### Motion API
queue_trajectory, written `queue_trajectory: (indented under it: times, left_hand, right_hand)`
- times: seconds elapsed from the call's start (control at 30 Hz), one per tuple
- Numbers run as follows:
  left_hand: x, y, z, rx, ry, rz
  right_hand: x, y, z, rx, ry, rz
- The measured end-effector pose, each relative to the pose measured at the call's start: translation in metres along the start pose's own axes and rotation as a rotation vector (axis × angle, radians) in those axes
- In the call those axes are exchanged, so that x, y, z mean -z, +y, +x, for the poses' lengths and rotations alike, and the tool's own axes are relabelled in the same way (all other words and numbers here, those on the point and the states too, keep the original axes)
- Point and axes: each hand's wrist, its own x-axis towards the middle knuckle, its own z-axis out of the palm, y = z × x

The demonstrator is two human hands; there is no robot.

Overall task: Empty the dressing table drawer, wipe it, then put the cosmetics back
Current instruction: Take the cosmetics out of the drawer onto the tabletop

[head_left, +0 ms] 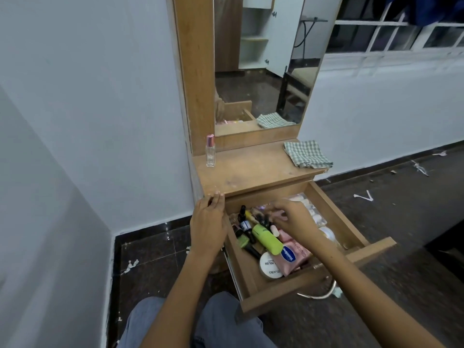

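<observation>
We brace the drawer (288, 285) edge with our left hand (208, 227), fingers loosely spread; right hand (288, 217) reaches among cosmetics (267, 238) at one o'clock, grip unclear.

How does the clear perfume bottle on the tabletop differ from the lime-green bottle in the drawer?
The clear perfume bottle stands upright; the lime-green bottle lies on its side. The perfume bottle is see-through glass with a pink cap; the green one is opaque. The perfume bottle stands alone on the tabletop; the green one lies among clutter in the drawer.
</observation>
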Motion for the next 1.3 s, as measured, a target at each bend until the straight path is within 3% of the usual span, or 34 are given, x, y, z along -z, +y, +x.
queue_trajectory:
  times: [0.23, 0.33, 0.57, 0.77, 1.1, 1.3]
  left_hand:
    - [-0.002, 0.002, -0.002, 0.022, -0.033, 0.003]
    - [-0.003, 0.002, -0.001, 0.036, -0.048, 0.008]
    - [-0.004, 0.002, 0.000, 0.053, -0.065, 0.019]
    - [-0.003, 0.003, -0.001, 0.065, -0.078, 0.022]
    - [-0.002, 0.003, 0.000, 0.048, -0.077, 0.072]
    - [0.001, 0.005, 0.002, 0.042, -0.057, 0.077]
  right_hand:
    - [-0.009, -0.013, -0.031, -0.166, -0.336, -0.485]
    - [-0.020, -0.028, -0.031, -0.184, -0.348, -0.543]
    - [-0.024, -0.031, -0.044, -0.205, -0.254, -0.426]
    - [-0.019, -0.033, -0.051, -0.155, -0.157, -0.144]
    - [0.009, -0.070, 0.028, 0.003, 0.378, 0.256]
    - [-0.019, -0.072, 0.091, -0.013, 0.426, 0.262]
